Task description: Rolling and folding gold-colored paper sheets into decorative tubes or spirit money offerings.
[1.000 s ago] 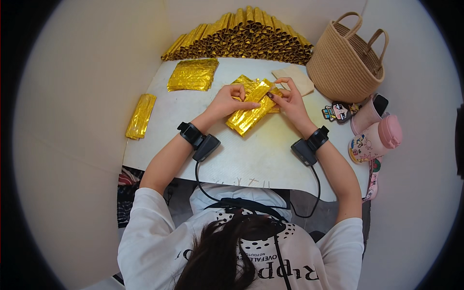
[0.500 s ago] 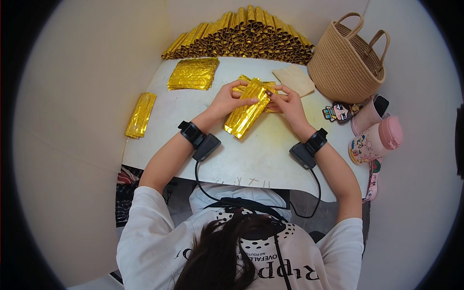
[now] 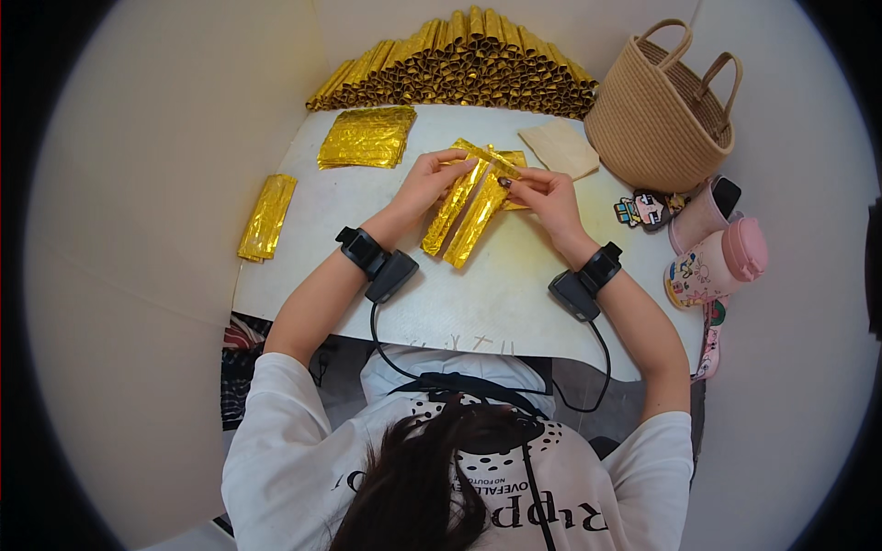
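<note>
Between my two hands, above the middle of the white table [image 3: 367, 303], is a folded sheet of gold foil paper [image 3: 480, 219]. A long narrow gap runs down its middle, with a gold strip on each side. My left hand [image 3: 435, 184] pinches its upper left edge between thumb and fingers. My right hand [image 3: 546, 198] grips the upper right edge, thumb on top. More gold foil paper lies beneath and behind it, partly hidden by the sheet and my fingers.
A flat stack of gold foil sheets [image 3: 366, 138] lies at the far left, a narrower gold bundle [image 3: 266, 219] at the left edge. Rolled gold tubes [image 3: 450, 78] are heaped along the back. At right are brown paper [image 3: 559, 149], a woven basket [image 3: 648, 119], a cartoon charm [image 3: 645, 211], a cup [image 3: 695, 220] and a pink bottle [image 3: 712, 269].
The foil sheet, smooth across its face before, now shows a lengthwise gap between two strips. My hands have stayed in nearly the same place.
</note>
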`<act>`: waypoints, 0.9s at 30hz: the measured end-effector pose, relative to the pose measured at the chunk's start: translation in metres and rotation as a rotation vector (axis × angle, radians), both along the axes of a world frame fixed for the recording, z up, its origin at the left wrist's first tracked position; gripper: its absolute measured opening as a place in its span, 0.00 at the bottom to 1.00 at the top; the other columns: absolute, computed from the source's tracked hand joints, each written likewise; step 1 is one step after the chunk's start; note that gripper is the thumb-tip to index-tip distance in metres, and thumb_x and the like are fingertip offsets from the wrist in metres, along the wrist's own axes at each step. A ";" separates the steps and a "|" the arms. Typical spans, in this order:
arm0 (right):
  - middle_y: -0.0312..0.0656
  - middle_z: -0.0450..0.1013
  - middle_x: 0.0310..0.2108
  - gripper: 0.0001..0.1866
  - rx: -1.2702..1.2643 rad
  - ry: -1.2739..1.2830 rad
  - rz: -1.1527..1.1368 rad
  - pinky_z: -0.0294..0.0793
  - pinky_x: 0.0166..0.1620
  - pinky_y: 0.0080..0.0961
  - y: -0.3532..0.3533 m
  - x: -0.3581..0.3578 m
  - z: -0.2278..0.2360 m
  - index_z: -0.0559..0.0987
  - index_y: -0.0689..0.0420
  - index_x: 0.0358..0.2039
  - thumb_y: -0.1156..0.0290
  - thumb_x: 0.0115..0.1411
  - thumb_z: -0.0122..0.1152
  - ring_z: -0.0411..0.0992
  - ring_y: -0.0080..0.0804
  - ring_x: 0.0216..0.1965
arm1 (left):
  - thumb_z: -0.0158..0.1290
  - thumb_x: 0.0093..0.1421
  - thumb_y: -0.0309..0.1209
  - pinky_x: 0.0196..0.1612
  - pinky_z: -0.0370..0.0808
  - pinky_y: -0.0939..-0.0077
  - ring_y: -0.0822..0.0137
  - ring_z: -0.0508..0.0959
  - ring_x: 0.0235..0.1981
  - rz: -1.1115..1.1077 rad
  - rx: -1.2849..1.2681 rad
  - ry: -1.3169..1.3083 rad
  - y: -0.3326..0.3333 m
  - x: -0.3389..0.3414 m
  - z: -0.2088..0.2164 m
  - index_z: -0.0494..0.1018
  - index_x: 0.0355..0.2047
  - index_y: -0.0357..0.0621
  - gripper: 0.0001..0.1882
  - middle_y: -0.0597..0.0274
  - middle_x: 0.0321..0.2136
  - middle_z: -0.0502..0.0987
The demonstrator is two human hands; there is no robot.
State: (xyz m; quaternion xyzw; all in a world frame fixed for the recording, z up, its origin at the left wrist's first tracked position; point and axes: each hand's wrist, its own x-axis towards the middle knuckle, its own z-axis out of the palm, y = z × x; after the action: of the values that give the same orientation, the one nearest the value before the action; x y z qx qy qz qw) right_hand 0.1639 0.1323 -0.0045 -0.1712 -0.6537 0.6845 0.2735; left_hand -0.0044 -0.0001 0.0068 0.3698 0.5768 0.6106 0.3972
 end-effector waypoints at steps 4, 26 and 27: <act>0.42 0.78 0.34 0.14 -0.062 0.039 -0.018 0.77 0.38 0.16 0.002 0.001 0.002 0.78 0.65 0.45 0.74 0.59 0.60 0.76 0.22 0.33 | 0.50 0.64 0.33 0.28 0.71 0.92 0.85 0.74 0.26 -0.087 0.067 -0.029 -0.004 0.009 0.015 0.71 0.50 0.45 0.15 0.70 0.32 0.78; 0.41 0.77 0.39 0.12 -0.060 -0.018 0.224 0.76 0.42 0.16 0.005 0.003 0.007 0.77 0.63 0.45 0.76 0.60 0.58 0.75 0.20 0.37 | 0.55 0.60 0.32 0.21 0.64 0.90 0.86 0.68 0.20 -0.054 -0.030 0.030 -0.003 -0.009 0.002 0.73 0.36 0.42 0.07 0.70 0.23 0.75; 0.41 0.77 0.39 0.12 -0.061 -0.018 0.224 0.76 0.42 0.16 0.005 0.003 0.006 0.77 0.63 0.45 0.76 0.60 0.58 0.75 0.20 0.37 | 0.56 0.60 0.33 0.21 0.63 0.91 0.86 0.68 0.19 -0.071 -0.034 0.082 -0.001 -0.009 0.001 0.73 0.35 0.43 0.07 0.71 0.22 0.75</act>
State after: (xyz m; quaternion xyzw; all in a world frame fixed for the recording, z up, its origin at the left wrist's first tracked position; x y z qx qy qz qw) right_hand 0.1671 0.1378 0.0018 -0.1116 -0.6501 0.7287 0.1841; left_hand -0.0136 -0.0013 0.0078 0.4080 0.5895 0.5704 0.4009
